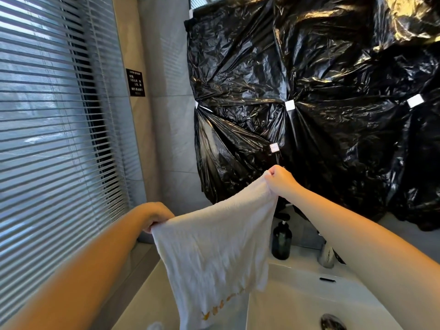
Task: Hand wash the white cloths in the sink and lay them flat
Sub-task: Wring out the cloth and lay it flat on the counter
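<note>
**Q:** Both hands first: what are they doing?

**A:** Left hand [159,216] and right hand [279,181] each pinch one top corner of a white cloth [214,253], fingers closed tight on the fabric. The right hand sits higher and further away, so the top edge slopes up from left to right. Both arms are stretched forward, away from the body.

**Q:** Where does the cloth hang?

**A:** It hangs in the air by its two corners, its lower part dropping out of view. A row of small orange-yellow marks runs across it near the bottom. It hangs over the left edge of the white sink [297,303], partly above the pale counter [147,294] beside the basin.

**Q:** Why hold it like that?

**A:** My reading: gripping two corners lets the weight pull the cloth open into a sheet, which suits shaking it out or getting it ready to lay flat. Whether it is wet, I cannot tell.

**Q:** What else is around?

**A:** A dark pump bottle [281,240] stands behind the basin, and a chrome tap [326,254] shows to its right, partly hidden by the right forearm. The sink's drain [332,322] is at the bottom edge. Crinkled black plastic sheeting [321,91] covers the wall ahead, and slatted window blinds [52,127] fill the left side.
</note>
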`<state>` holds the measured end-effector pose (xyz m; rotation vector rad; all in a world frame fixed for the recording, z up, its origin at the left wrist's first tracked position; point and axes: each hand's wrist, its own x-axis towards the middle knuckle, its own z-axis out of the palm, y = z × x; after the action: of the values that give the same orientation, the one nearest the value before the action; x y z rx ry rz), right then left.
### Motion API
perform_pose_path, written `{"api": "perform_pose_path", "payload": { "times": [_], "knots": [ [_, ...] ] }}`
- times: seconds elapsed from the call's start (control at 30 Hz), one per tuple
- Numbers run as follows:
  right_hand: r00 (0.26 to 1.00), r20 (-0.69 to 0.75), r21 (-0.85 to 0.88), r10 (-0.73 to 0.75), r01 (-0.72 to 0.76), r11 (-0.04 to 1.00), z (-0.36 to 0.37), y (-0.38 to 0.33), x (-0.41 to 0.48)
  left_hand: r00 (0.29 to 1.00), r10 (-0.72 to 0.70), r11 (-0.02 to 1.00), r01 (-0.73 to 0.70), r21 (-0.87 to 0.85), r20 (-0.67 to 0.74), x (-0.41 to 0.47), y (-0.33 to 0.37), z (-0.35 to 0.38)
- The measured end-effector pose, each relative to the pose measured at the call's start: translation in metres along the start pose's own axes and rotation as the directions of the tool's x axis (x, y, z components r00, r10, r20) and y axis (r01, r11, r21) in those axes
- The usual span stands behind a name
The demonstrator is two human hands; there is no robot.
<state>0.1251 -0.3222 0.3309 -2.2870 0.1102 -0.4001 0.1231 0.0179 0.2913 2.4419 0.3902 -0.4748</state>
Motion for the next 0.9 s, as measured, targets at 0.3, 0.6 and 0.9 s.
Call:
{"api": "perform_pose_path", "payload": {
  "times": [0.3,0.6,0.9],
  "knots": [
    [1.000,0.019,-0.002,0.015,-0.015,1.000,0.006,0.006,-0.008,0.976,0.009,0.587,-0.181,-0.789,-0.217,0.019,-0.021,0.013],
    [1.000,-0.012,0.102,-0.015,0.016,0.995,0.013,-0.003,-0.017,0.997,-0.076,0.422,0.002,-0.907,-0.033,0.007,-0.039,0.021],
    [0.965,0.024,0.272,0.260,-0.257,0.927,0.019,-0.007,-0.017,0.951,-0.234,0.236,-0.148,-0.960,-0.204,0.109,-0.089,0.015]
  ]
}}
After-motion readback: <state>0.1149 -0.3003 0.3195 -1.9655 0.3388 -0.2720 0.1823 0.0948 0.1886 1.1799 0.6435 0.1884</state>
